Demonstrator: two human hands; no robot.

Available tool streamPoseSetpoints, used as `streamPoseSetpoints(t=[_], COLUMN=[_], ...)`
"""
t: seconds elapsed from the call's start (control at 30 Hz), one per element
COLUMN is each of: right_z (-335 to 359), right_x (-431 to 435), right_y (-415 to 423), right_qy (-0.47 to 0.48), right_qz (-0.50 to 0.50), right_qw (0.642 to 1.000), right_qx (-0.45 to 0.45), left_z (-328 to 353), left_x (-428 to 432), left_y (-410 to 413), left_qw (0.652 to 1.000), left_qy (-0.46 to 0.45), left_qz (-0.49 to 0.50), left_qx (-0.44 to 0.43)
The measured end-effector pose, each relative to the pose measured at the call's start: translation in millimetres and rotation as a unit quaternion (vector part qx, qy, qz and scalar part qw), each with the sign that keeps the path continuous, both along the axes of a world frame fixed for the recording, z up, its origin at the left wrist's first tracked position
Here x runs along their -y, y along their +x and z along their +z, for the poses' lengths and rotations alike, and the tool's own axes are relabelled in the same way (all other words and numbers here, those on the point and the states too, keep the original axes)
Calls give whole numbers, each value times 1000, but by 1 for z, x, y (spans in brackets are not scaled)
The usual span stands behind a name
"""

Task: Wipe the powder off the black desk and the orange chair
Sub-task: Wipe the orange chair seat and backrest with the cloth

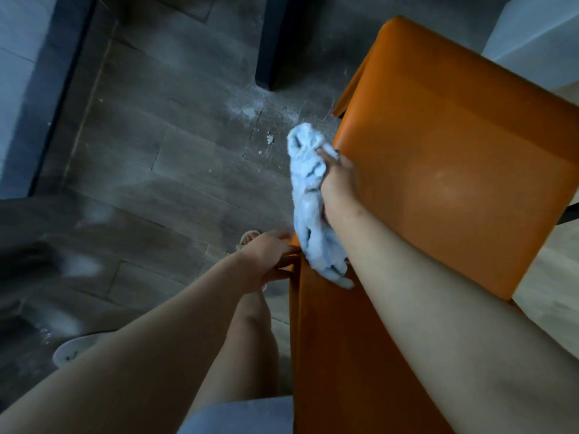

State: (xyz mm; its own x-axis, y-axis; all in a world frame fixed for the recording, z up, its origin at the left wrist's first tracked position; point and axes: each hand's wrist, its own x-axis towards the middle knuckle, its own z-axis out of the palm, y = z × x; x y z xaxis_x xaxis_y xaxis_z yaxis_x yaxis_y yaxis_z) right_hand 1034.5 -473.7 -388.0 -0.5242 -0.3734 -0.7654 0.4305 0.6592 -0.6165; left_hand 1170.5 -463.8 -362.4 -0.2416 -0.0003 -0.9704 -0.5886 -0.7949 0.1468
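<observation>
You are pressing a crumpled pale blue cloth (308, 195) against the 9 o'clock edge of the orange chair (454, 158). The chair is taking up the view from the centre out to 3 o'clock and down to 6 o'clock. Your right hand (336, 180) is lying over the cloth with its fingers clamped into the folds. Your left hand (266, 255) is reaching in from 7 o'clock, its fingers (286, 250) apart and fairly straight, touching the chair's edge just below the cloth's lower end. White powder (247, 109) is lying on the grey plank floor (156, 158) at 11 o'clock from the cloth. Your sandalled foot (249, 238) is showing just above the left hand.
</observation>
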Motion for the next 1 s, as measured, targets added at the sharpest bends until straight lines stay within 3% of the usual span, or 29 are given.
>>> streamPoseSetpoints(t=[0.07, 0.13, 0.17, 0.23, 0.27, 0.33, 0.4, 0.53, 0.6, 0.67, 0.73, 0.8, 0.87, 0.93, 1.0], right_z=[-5, 0, 6, 16, 20, 23, 18, -5, -9, 0, 19, 28, 29, 23, 18], right_x=[-16, -40, -51, -76, -86, -102, -103, -70, -71, -76, -67, -52, -52, -79, -122], right_y=[-7, -12, -15, -21, -24, -27, -16, 11, 10, 8, 9, 5, -7, -26, -44], right_qy=[16, 103, 163, 285, 328, 399, 407, 369, 358, 253, 59, -69, -53, 87, 286], right_qz=[35, 172, 286, 467, 529, 577, 562, 427, 374, 285, 95, -21, 91, 290, 441], right_qw=[997, 975, 940, 836, 781, 712, 719, 825, 855, 924, 994, 997, 988, 931, 833], right_qx=[-63, -101, -92, -47, -38, -29, -42, -35, -27, -25, 2, -5, -109, -205, -170], left_z=[2, 4, 3, 3, 3, 3, 2, -1, 0, 1, 2, 4, 12, 17, 15], left_x=[-3, -3, -2, -1, 0, 1, 1, -2, -3, -2, -2, -5, -9, -13, -17], left_y=[1, -2, -4, -6, -8, -10, -10, -7, -8, -7, -7, -9, -16, -21, -22], left_qw=[1000, 1000, 999, 999, 999, 998, 998, 998, 998, 998, 999, 996, 992, 988, 984], left_qy=[4, -5, -9, -9, -10, -13, -15, -18, -29, -29, -32, -55, -90, -121, -137], left_qz=[21, 18, 14, 3, -3, -19, -23, -47, -53, -38, -30, -62, -78, -83, -92], left_qx=[8, 23, 28, 38, 43, 50, 49, 24, 23, 30, 30, 30, 38, 54, 71])
